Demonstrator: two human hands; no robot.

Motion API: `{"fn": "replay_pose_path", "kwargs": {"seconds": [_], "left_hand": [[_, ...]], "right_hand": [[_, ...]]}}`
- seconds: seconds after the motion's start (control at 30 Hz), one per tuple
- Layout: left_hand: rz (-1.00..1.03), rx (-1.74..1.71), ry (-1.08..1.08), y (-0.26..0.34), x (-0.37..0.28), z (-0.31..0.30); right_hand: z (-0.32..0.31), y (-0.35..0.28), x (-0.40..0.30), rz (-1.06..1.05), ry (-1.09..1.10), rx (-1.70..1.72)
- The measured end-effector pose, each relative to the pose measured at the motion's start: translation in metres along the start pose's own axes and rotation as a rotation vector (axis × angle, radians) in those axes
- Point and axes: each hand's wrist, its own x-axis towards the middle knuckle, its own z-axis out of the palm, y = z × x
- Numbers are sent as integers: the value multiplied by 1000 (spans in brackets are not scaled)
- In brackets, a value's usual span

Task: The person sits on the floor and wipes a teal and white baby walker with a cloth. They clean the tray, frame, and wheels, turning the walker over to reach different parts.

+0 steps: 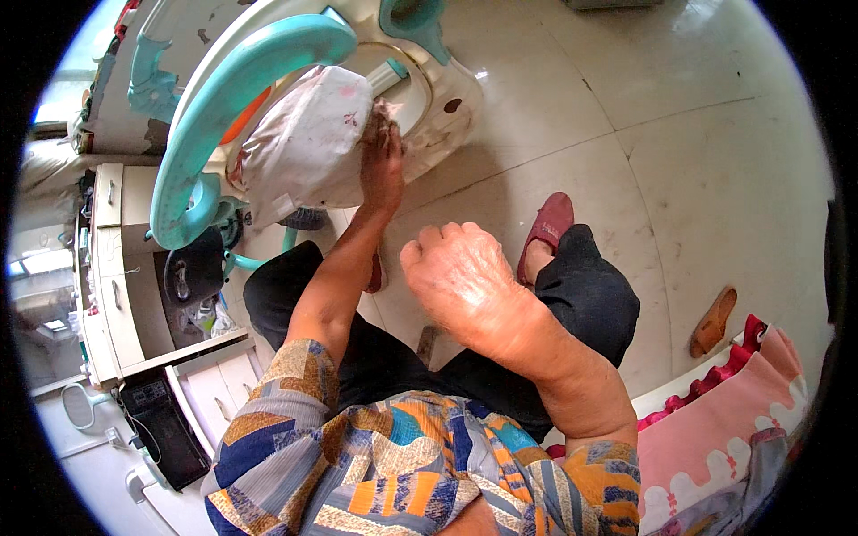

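Note:
My left hand [383,157] reaches forward, its fingers at the right edge of a pale padded cushion [312,124] with small red prints. Dark fuzzy material shows by the fingertips; whether they grip it I cannot tell. The cushion lies in the seat of a white plastic child's ride-on or walker [436,144], which has a curved teal bar [201,127]. Nearer to me, my right hand [459,268] hangs above the floor between my knees, back side up, with its fingers curled under. The palm is hidden, so I cannot see whether it holds anything.
A tiled floor [570,161] spreads ahead. On the left stand cream drawers [120,295] and a black case [164,429]. At the right are a brown slipper [713,321] and a pink scalloped cloth [710,429] over an edge. Teal tubing [248,261] lies near my left knee.

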Motion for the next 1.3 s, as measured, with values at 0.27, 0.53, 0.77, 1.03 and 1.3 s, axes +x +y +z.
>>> {"fn": "replay_pose_path", "kwargs": {"seconds": [0.27,0.53,0.77,1.03,1.3], "left_hand": [[-10,216,-170,-54,-73,-31],[-264,-142,-440,-40,-112,-77],[-1039,-771,369,-55,-126,-104],[-773,-532,690,-88,-83,-104],[-1010,-1172,434,-146,-174,21]], "right_hand": [[-1,6,-6,38,-80,-73],[10,5,-3,-7,-36,-146],[18,-6,7,-72,-95,-159],[39,-12,17,-75,-200,-173],[27,-27,33,-104,-273,-74]]}}
